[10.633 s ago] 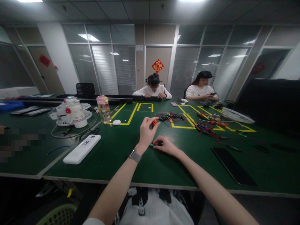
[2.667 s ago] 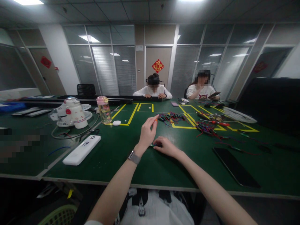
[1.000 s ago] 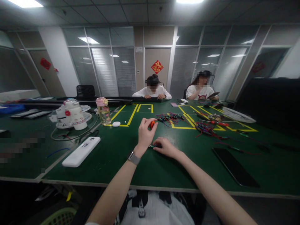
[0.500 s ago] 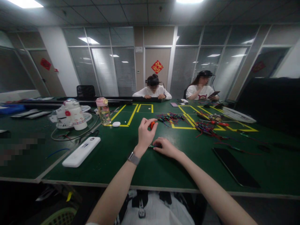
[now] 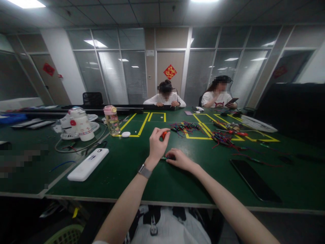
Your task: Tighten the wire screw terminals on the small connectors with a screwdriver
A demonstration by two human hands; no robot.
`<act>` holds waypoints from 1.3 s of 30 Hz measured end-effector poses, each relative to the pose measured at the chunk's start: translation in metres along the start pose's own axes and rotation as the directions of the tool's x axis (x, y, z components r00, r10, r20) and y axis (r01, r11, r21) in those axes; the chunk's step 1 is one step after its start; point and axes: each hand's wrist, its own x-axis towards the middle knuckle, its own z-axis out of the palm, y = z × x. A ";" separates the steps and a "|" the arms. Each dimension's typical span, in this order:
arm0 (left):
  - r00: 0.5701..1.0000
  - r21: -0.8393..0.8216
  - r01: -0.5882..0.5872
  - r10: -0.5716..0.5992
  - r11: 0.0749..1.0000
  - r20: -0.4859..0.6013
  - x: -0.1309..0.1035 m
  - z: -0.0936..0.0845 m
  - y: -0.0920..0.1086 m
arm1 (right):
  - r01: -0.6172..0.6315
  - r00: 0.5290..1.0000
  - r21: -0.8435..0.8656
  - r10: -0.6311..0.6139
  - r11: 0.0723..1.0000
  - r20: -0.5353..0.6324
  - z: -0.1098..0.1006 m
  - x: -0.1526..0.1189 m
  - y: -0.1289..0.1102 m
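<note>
My left hand (image 5: 157,144), with a watch at the wrist, is raised over the green table (image 5: 122,176) with its fingers closed round a small orange-red object (image 5: 164,135). Just to the right and nearer, my right hand (image 5: 179,159) rests low on the table, its fingertips pressed on a small green board (image 5: 164,158) mostly hidden by the fingers. Beyond my hands lies a pile of small boards with red and blue wires (image 5: 185,127); a second wired pile (image 5: 223,138) is to its right.
A black phone (image 5: 254,179) lies right, a white power bank (image 5: 88,165) left. Left and farther back stand a pink-lidded bottle (image 5: 111,121) and a white jug (image 5: 83,127). A screwdriver (image 5: 237,133) lies right. Two people sit across the table.
The orange-red object has tilted slightly between the fingers of my left hand. My right hand stays in place on the green board.
</note>
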 end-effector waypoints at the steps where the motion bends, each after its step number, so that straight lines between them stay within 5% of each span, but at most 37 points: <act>1: 1.000 0.006 0.005 -0.005 1.000 -0.003 0.000 0.000 0.000 | 0.001 1.000 0.000 -0.001 1.000 0.000 0.000 0.000 0.001; 10: 0.996 -0.095 0.029 -0.021 0.995 0.081 -0.001 0.001 0.001 | 0.008 1.000 0.006 -0.008 1.000 0.001 0.000 0.000 0.000; 17: 1.000 0.027 0.027 -0.027 0.999 -0.004 -0.002 0.002 -0.002 | -0.010 1.000 0.017 0.010 1.000 0.004 0.000 0.001 -0.001; 39: 0.999 -0.036 0.037 -0.037 0.999 0.021 -0.001 0.001 0.000 | 0.028 1.000 0.011 -0.028 1.000 -0.006 0.000 -0.001 0.001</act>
